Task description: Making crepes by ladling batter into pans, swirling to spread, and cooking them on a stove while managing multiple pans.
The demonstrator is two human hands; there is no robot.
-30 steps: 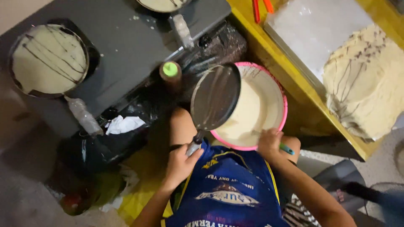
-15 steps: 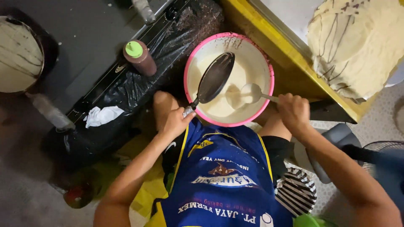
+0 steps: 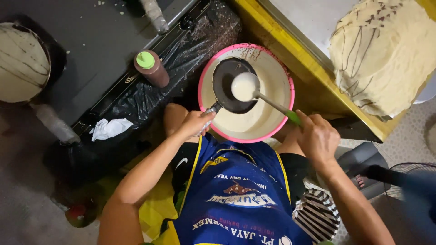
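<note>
Your left hand (image 3: 194, 123) clamps the dark pan (image 3: 231, 85) level over the pink-rimmed batter bowl (image 3: 285, 111) to catch drips, while your right hand (image 3: 318, 137) grips the full ladle (image 3: 245, 87) above it.

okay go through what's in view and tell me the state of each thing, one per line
left hand: closed on the pan's handle
right hand: closed on the ladle's green handle
small dark pan: tilted over the bowl, bare inside
ladle: full of pale batter, held over the pan
pink-rimmed bowl: holds batter
brown squeeze bottle: upright, green cap on
pan on the stove: covered by a streaked crepe
crepe stack: piled on the counter
</note>
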